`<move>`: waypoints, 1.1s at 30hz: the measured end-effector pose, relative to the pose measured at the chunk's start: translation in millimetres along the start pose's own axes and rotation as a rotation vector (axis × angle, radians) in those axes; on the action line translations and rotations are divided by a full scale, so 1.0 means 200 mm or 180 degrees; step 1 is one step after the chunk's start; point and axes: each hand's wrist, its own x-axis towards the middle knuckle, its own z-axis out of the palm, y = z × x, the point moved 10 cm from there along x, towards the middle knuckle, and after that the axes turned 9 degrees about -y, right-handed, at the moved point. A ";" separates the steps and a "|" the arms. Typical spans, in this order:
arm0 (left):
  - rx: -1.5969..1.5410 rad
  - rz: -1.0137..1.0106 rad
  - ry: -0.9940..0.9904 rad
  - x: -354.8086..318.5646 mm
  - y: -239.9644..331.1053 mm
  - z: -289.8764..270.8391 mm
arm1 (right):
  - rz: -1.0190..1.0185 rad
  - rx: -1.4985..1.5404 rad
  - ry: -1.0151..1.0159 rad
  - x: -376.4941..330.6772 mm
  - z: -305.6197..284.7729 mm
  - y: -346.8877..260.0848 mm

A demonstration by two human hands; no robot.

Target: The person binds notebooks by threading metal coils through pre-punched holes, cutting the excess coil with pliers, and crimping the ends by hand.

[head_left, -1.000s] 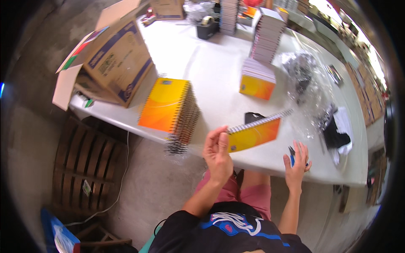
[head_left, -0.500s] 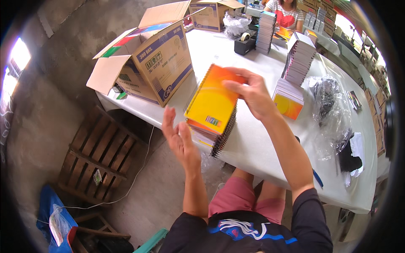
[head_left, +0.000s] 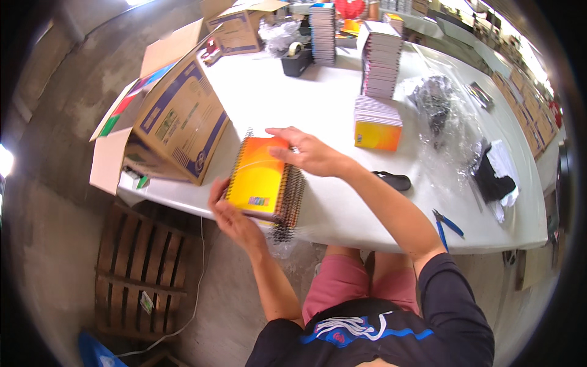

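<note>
A stack of spiral notebooks lies at the table's near-left edge, its top cover yellow and orange. Dark wire coils show along the sides of the stack. My left hand is closed against its lower left corner, the fingers partly hidden by the books. Across the upper right edge my right hand grips the stack, its thumb lying on the orange part of the cover. Left of the stack stands an open cardboard box with colourful items inside.
Another notebook pile and a taller notebook stack stand to the right. Beyond are a tape dispenser and a second box. Clear plastic wrap, a black object and blue-handled pliers lie rightward.
My left hand has gone from open and apart to touching the stack's left corner. The top notebook now sits lined up on the stack. My view has swung to the right.
</note>
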 end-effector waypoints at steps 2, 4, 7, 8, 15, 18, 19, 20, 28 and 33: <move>0.0224 0.0275 0.0479 -0.02 0.09 -0.07 | -0.0113 0.0033 0.0156 -0.03 -0.05 0.00; 0.0839 0.0810 0.1001 -0.09 0.37 -0.13 | -0.0281 0.0239 0.0688 -0.11 -0.19 0.02; 0.0942 0.1986 0.0648 -0.25 0.75 0.04 | 0.0266 0.0644 0.1813 -0.43 -0.52 0.29; 0.0344 0.2346 -0.0157 -0.29 0.79 0.22 | 0.0437 0.0733 0.2264 -0.60 -0.65 0.44; 0.1496 0.1175 -0.2712 -0.39 0.08 1.54 | 0.0772 0.0973 0.3171 -1.58 -0.76 0.49; 0.2040 0.1271 -0.3068 -0.39 -0.27 1.82 | 0.0993 0.0242 0.3768 -2.06 -0.92 0.46; 0.2251 0.1303 -0.3206 -0.39 -0.38 1.87 | 0.1456 -0.0286 0.3895 -2.18 -0.98 0.49; 0.2368 0.1323 -0.3312 -0.40 -0.51 1.89 | 0.1740 -0.0540 0.3774 -2.25 -1.03 0.54; 0.1872 0.1700 -0.3131 -0.34 -0.50 1.97 | 0.4223 -0.2845 0.2030 -2.27 -1.10 0.91; 0.1995 0.2135 -0.2786 -0.40 -0.45 1.94 | 0.3788 -0.3301 0.2085 -2.28 -1.11 1.04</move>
